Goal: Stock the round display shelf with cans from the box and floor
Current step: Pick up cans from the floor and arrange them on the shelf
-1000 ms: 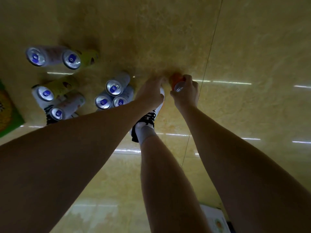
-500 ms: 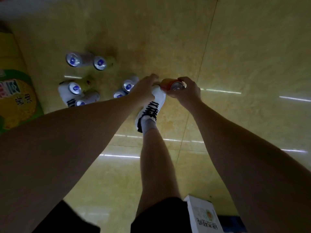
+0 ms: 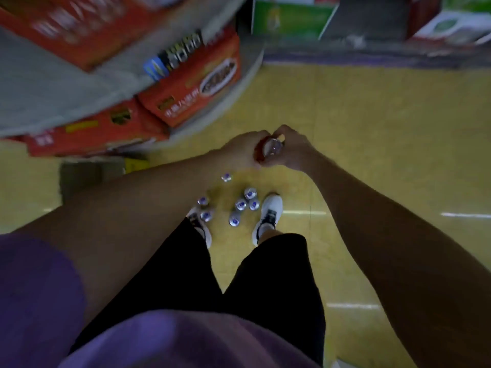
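A red can [image 3: 269, 150] with a silver top is held well above the floor, gripped between my left hand [image 3: 243, 148] and my right hand [image 3: 292, 150]. Both hands curl round it from either side. Several cans [image 3: 241, 205] with silver tops stand on the yellow floor between my two white shoes. The grey round display shelf [image 3: 249, 73] curves in at the upper left, with red cartons [image 3: 191, 88] on its lower tier and a few cans [image 3: 172, 58] standing on top of a carton.
A cardboard box [image 3: 90, 172] sits on the floor at the left below the shelf. Green and red cartons [image 3: 289, 18] line the far wall behind a purple ledge. Yellow tiled floor [image 3: 385, 128] stretches to the right.
I have stood up from bending over the floor. Both hands have lifted the red can off the floor, and the view has swung up so that the shelf comes into sight.
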`<move>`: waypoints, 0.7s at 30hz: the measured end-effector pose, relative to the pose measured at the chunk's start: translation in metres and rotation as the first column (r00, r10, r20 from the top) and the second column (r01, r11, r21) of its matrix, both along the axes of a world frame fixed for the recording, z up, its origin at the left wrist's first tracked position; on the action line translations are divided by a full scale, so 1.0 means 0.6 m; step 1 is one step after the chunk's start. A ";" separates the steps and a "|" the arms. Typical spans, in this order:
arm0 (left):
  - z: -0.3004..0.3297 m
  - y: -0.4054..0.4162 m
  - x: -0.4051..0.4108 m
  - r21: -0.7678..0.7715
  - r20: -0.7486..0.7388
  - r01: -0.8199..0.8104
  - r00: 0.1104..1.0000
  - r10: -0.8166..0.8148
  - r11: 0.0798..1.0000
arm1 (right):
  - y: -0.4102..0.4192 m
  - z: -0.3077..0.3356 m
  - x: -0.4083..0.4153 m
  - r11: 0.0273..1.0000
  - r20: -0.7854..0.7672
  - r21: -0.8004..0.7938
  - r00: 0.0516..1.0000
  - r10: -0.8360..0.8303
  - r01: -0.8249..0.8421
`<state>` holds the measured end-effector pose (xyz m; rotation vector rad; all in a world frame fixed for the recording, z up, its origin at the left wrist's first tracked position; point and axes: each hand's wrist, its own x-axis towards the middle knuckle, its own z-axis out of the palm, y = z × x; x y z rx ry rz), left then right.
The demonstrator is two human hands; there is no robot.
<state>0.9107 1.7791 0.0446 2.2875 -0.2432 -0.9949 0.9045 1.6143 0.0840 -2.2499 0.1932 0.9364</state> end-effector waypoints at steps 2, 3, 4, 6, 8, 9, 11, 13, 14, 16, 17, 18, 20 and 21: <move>0.091 0.027 0.019 0.001 0.057 0.024 0.998 -0.024 1.000 | 0.022 0.085 0.008 1.000 0.047 0.013 0.999 -0.022 0.022; 0.137 0.041 0.027 -0.008 0.077 0.038 0.996 -0.037 0.999 | 0.034 0.127 0.010 0.999 0.075 0.026 0.997 -0.025 0.023; 0.185 0.056 0.035 -0.010 0.099 0.043 0.994 -0.042 0.999 | 0.045 0.166 0.011 0.999 0.102 0.042 0.994 -0.031 0.027; 0.271 0.088 0.050 -0.033 0.156 0.037 0.987 -0.032 0.999 | 0.070 0.247 0.014 0.998 0.164 0.059 0.985 -0.048 0.039; 0.351 0.118 0.061 -0.071 0.136 -0.006 0.991 0.015 0.997 | 0.092 0.312 0.016 0.995 0.235 0.071 0.968 -0.086 0.072; 0.394 0.130 0.067 -0.090 0.146 0.003 0.989 0.011 0.996 | 0.103 0.346 0.017 0.991 0.270 0.102 0.956 -0.116 0.091; 0.485 0.145 0.076 -0.120 0.203 0.064 0.978 -0.039 0.991 | 0.116 0.398 0.021 0.979 0.325 0.146 0.928 -0.181 0.140; 0.569 0.156 0.084 -0.175 0.271 0.083 0.962 -0.033 0.981 | 0.127 0.451 0.029 0.979 0.365 0.159 0.913 -0.181 0.131; 0.605 0.166 0.090 -0.214 0.288 0.062 0.958 0.002 0.975 | 0.133 0.477 0.035 0.976 0.372 0.183 0.911 -0.180 0.118; 0.666 0.193 0.108 -0.322 0.296 0.006 0.950 0.095 0.947 | 0.153 0.537 0.045 0.964 0.379 0.241 0.903 -0.201 0.113; 0.696 0.211 0.116 -0.358 0.290 -0.018 0.948 0.130 0.934 | 0.163 0.563 0.056 0.961 0.405 0.259 0.893 -0.198 0.096; 0.727 0.228 0.122 -0.398 0.287 -0.027 0.946 0.152 0.917 | 0.175 0.592 0.063 0.958 0.437 0.278 0.879 -0.193 0.072; 0.787 0.263 0.133 -0.459 0.262 -0.046 0.947 0.185 0.887 | 0.202 0.647 0.082 0.938 0.482 0.338 0.843 -0.237 0.071; 0.814 0.281 0.139 -0.478 0.256 -0.057 0.946 0.201 0.877 | 0.216 0.671 0.093 0.927 0.497 0.369 0.827 -0.261 0.071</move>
